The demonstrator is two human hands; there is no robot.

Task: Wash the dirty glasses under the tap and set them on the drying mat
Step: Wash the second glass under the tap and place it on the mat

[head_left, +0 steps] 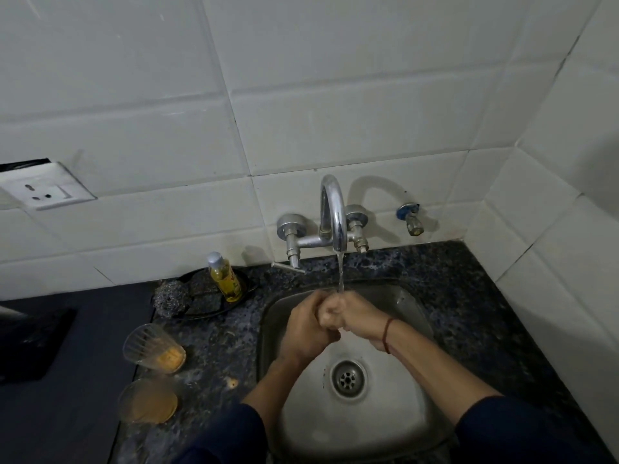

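Note:
Two dirty glasses stand on the speckled counter left of the sink: the farther glass (154,346) has ribbed sides and orange residue at its bottom, and the nearer glass (149,400) has brownish residue. Water runs from the chrome tap (335,212) in a thin stream (341,272) onto my hands. My left hand (306,324) and my right hand (351,314) are clasped together over the steel sink (407,420), fingers curled against each other. No glass shows in either hand. A dark mat (33,343) lies at the far left.
A yellow dish soap bottle (225,277), a steel scrubber (170,298) and scouring pads (204,293) sit on a black dish behind the glasses. A wall socket (50,190) is at the left, a small valve (410,219) right of the tap. Tiled walls close the back and right.

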